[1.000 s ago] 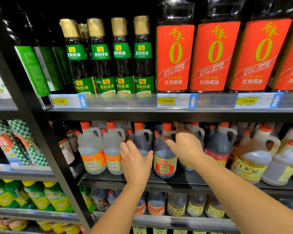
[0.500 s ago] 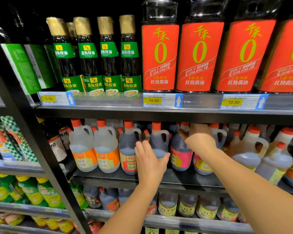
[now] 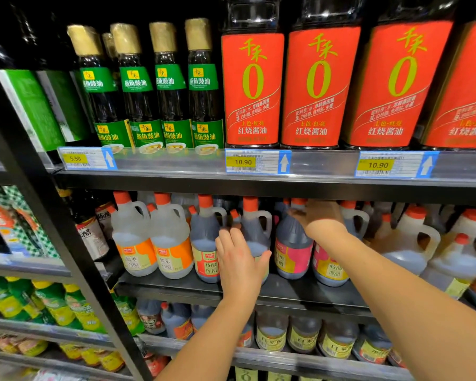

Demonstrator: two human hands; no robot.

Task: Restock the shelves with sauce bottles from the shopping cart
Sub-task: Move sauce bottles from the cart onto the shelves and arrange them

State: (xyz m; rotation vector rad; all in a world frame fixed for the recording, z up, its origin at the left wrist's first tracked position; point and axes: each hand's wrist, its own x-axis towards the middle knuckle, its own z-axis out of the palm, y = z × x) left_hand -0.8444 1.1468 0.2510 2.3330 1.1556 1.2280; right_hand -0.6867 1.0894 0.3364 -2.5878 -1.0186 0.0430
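The middle shelf (image 3: 259, 291) holds a row of orange-capped vinegar jugs. My left hand (image 3: 239, 261) lies flat, fingers straight, against the front of a dark vinegar jug (image 3: 254, 229). To its right stand two dark jugs with pink labels. My right hand (image 3: 318, 218) reaches over the top of the right-hand pink-labelled jug (image 3: 329, 269), its fingers curling round the neck out of sight. The other pink-labelled jug (image 3: 291, 246) stands just left of that hand. No shopping cart is in view.
Two pale jugs with orange labels (image 3: 153, 243) stand at the row's left, larger pale jugs (image 3: 412, 243) at its right. Above are green-labelled bottles (image 3: 171, 86) and tall red-labelled soy sauce bottles (image 3: 316, 86). A black upright post (image 3: 52, 215) divides the bays. More jugs fill the shelf below.
My left hand has slid right onto the front of the dark jug. My right hand has moved right and deeper into the shelf, onto the pink-labelled jug.
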